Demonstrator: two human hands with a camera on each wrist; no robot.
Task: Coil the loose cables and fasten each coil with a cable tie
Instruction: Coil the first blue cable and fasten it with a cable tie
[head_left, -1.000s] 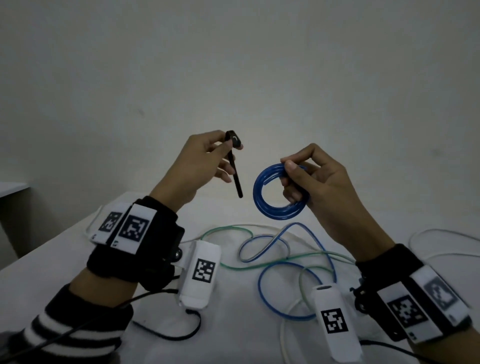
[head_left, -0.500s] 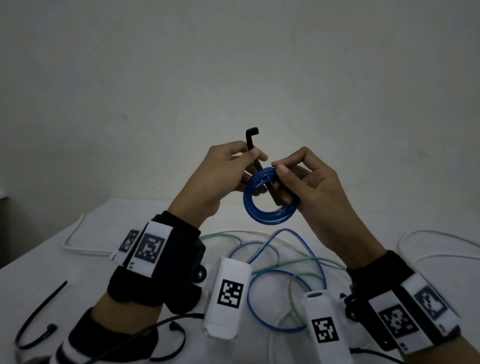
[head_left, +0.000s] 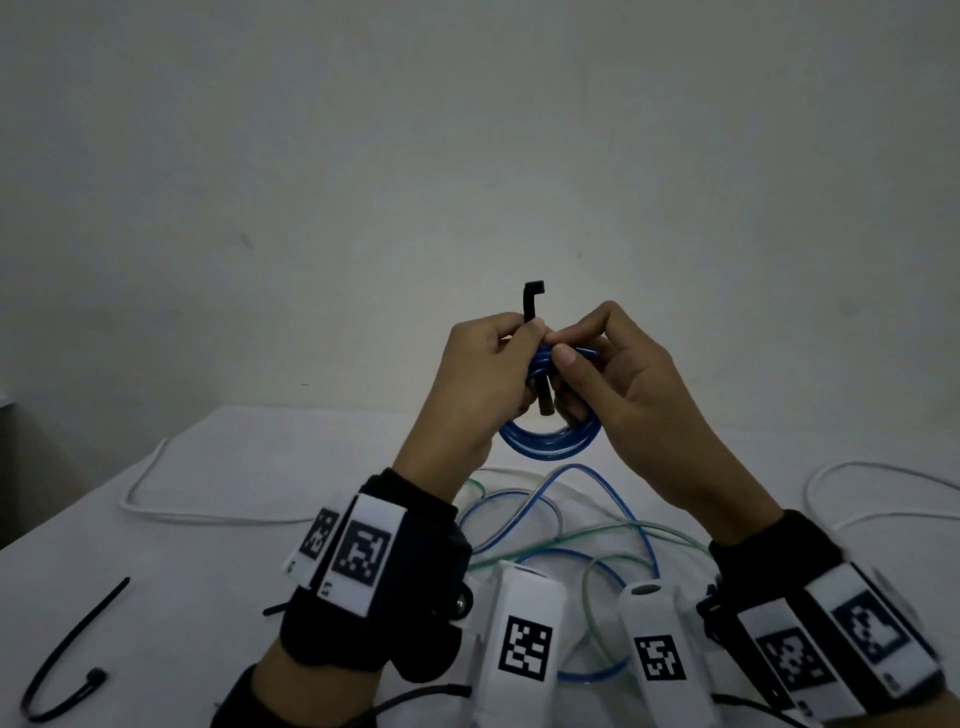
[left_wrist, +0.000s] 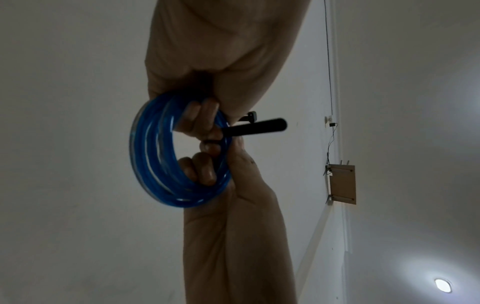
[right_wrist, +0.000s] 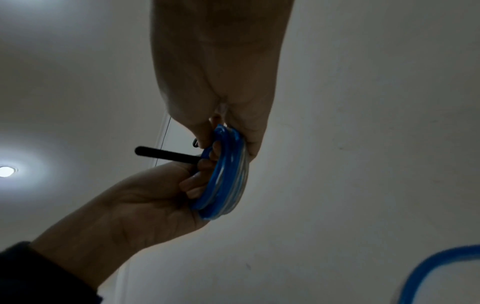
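Observation:
A blue cable wound into a small coil (head_left: 550, 441) is held up above the white table (head_left: 208, 597). My right hand (head_left: 563, 353) grips the coil's upper strands, its fingers curled through the ring (left_wrist: 179, 156). My left hand (head_left: 535, 332) pinches a black cable tie (head_left: 531, 306) against those same strands. The tie stands upright; its bent head sticks up above my fingers and its tail shows inside the ring. In the wrist views the tie (left_wrist: 257, 127) (right_wrist: 166, 154) pokes out sideways from the coil (right_wrist: 226, 170).
Loose blue (head_left: 618, 488) and green (head_left: 597, 540) cables lie tangled on the table below my hands. White cables lie at the left (head_left: 156, 514) and right (head_left: 857, 483). A second black cable tie (head_left: 67, 670) rests near the front left.
My hands have come together. The left hand brought the tie from beside the coil onto its upper strands, and the tie now stands upright through the ring.

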